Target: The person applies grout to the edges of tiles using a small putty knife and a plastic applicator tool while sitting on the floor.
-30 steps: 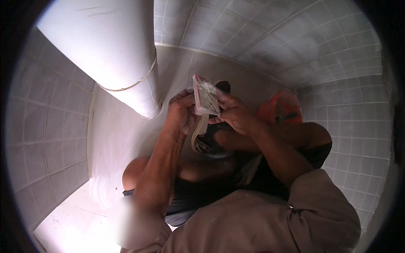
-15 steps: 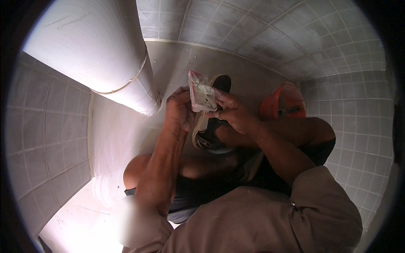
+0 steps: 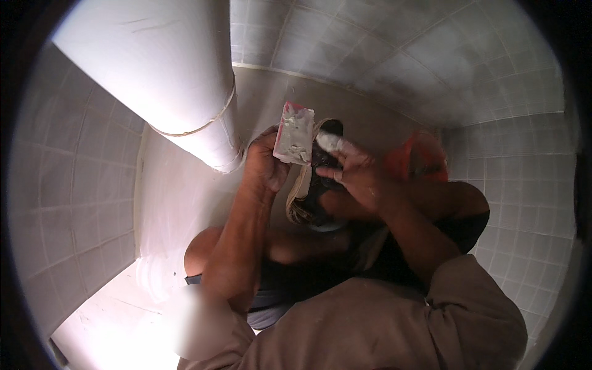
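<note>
My left hand (image 3: pixel 266 159) is closed around the left edge of a flat, red-edged rectangular block (image 3: pixel 295 134), which looks like a float or sponge pad. Pale grey-white paste, thick and uneven, covers its upturned face. Just to the right, my right hand (image 3: pixel 361 176) is apart from the block, slightly blurred, with thumb and fingers spread. A whitish lump or coating of paste (image 3: pixel 333 143) is on its fingertips. My dark, light-soled shoe (image 3: pixel 306 203) lies below and partly behind both.
A red bucket (image 3: pixel 416 160) stands right of my hands, partly behind my raised knee (image 3: pixel 462 200). A thick white pipe (image 3: pixel 185 105) rises from the floor at the left. Grey tiled walls (image 3: pixel 518 203) close in around, and strong light falls on the lower-left floor.
My right hand has drawn away from the block to the right, with white on its fingertips. The paste on the block now looks flatter and the block is turned more face-up.
</note>
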